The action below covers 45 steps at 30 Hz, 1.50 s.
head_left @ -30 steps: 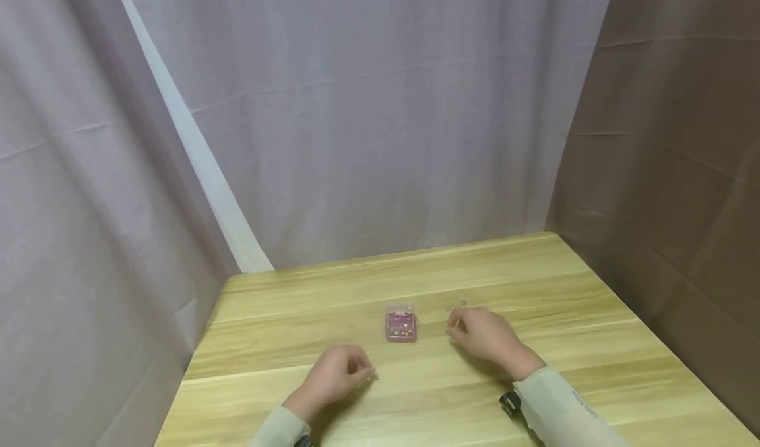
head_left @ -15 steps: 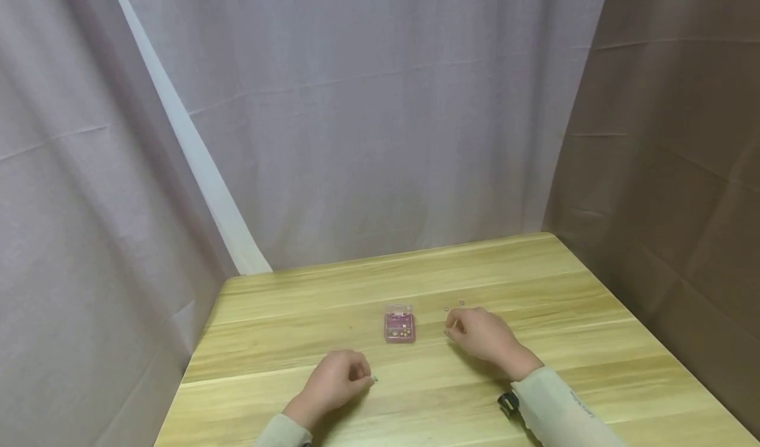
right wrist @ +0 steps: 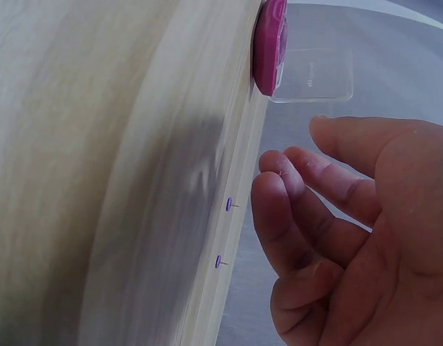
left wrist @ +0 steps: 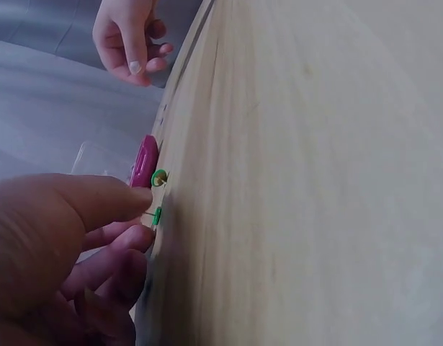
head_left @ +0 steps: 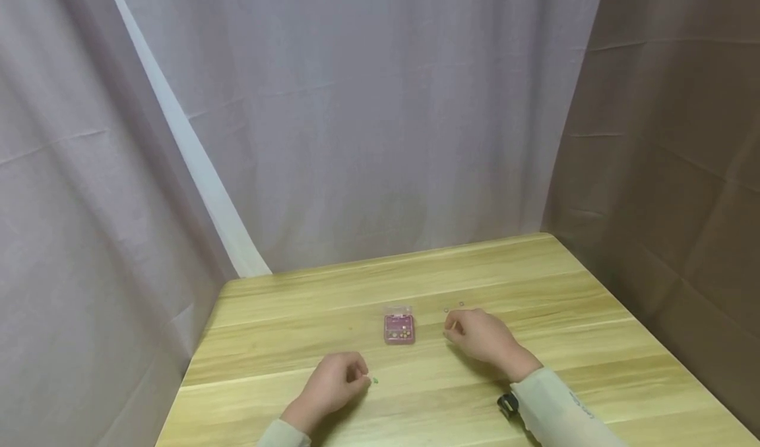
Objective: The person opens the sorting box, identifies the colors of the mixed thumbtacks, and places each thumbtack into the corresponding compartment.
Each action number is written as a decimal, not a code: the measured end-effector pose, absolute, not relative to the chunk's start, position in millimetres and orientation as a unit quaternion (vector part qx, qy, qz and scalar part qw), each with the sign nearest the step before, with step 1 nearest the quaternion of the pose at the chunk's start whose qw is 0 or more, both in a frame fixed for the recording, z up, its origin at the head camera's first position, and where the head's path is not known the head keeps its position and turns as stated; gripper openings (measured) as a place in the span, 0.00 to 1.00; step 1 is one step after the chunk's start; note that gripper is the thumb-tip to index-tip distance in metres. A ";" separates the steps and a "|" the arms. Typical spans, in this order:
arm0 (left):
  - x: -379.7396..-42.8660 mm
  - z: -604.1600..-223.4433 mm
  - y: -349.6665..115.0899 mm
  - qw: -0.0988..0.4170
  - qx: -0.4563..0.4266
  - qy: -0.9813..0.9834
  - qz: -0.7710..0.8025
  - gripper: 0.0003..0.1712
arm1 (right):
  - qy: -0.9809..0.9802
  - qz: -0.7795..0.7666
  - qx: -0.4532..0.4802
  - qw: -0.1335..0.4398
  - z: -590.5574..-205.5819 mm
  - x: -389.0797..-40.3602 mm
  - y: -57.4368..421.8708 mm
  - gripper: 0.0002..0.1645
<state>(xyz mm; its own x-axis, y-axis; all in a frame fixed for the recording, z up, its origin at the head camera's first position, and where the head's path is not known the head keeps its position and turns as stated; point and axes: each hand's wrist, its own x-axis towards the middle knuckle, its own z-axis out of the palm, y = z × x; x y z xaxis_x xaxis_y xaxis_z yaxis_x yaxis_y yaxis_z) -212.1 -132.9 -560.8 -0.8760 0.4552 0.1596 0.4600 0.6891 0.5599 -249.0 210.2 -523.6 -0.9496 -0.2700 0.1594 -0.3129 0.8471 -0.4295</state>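
My left hand (left wrist: 70, 245) holds its thumb and fingertips close together, low over the table, around the pin of a green thumbtack (left wrist: 157, 215). The tack's round head is edge-on against the wood. Just beyond it sits a second green thumbtack (left wrist: 159, 178), tilted. My right hand (right wrist: 351, 231) hovers to the right of the pink case, fingers loosely curled, nothing between thumb and fingers. Near it, two purple thumbtacks, one here (right wrist: 229, 205) and its neighbour (right wrist: 218, 262), stand pin up. The pink case (head_left: 399, 335) has its clear lid raised, with several small gold-coloured pieces inside.
The wood-grain table (head_left: 510, 269) is bordered by a grey curtain (head_left: 380, 137) behind and on the left, and a brown one (head_left: 665, 170) on the right. A tiny orange speck (head_left: 350, 328) lies left of the case.
My left hand has drawn slightly down and to the left, so more of the green shows beside its fingertips. The right hand stays nearly still, and the whole view has shifted a little.
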 end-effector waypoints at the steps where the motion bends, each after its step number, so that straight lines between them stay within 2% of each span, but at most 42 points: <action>1: -211.3 -561.3 -133.7 0.004 -0.248 -0.918 -0.309 0.04 | -0.960 0.232 0.152 0.045 -523.4 -248.5 209.7 0.09; 13: -214.9 -562.3 -134.3 0.017 -0.244 -0.924 -0.295 0.06 | -0.959 0.234 0.153 0.047 -522.4 -248.8 206.6 0.08; 22: -233.8 -561.3 -123.4 0.026 -0.218 -0.921 -0.322 0.08 | -0.960 0.231 0.148 0.047 -524.5 -250.6 207.7 0.07; 29: -253.6 -562.7 -109.0 0.035 -0.204 -0.914 -0.348 0.02 | -0.961 0.236 0.140 0.043 -526.0 -249.3 209.4 0.05; 40: -273.7 -562.9 -88.0 0.066 -0.231 -0.914 -0.327 0.04 | -0.961 0.237 0.133 0.047 -530.4 -247.3 211.3 0.04; 45: -280.9 -559.1 -81.5 0.064 -0.231 -0.918 -0.317 0.05 | -0.961 0.233 0.139 0.053 -529.2 -248.2 211.1 0.04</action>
